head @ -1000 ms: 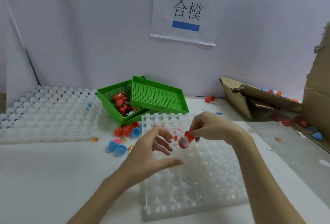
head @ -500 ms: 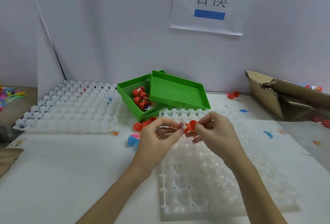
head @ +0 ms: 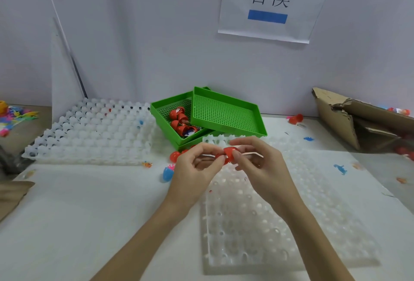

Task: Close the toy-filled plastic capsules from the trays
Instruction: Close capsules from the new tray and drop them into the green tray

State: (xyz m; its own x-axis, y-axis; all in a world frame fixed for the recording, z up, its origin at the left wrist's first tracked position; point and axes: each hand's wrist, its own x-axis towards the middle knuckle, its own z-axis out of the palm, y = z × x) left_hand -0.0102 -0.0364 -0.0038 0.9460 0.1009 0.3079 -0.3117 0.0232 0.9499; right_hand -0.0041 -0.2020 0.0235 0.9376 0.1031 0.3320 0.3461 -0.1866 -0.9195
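A red plastic capsule (head: 229,153) sits between my two hands, above the far end of a clear dimpled tray (head: 280,224). My left hand (head: 197,170) pinches its left part with thumb and fingertips. My right hand (head: 257,162) pinches the right, rounded half. The two halves touch; whether they are snapped together is hidden by my fingers. Behind my hands, a green mesh tray (head: 167,114) holds several red capsules (head: 180,121), with a second green tray (head: 226,112) lying askew on top of it.
A stack of clear dimpled trays (head: 89,133) lies at the left. Loose red (head: 174,155) and blue capsules (head: 168,174) lie by my left hand. A torn cardboard box (head: 358,121) with capsules stands at the right. Small toy figures (head: 340,168) dot the white tabletop.
My left hand came in from open and took hold of the capsule's other end. Both hands now press the red capsule between them. My view swung to the left.
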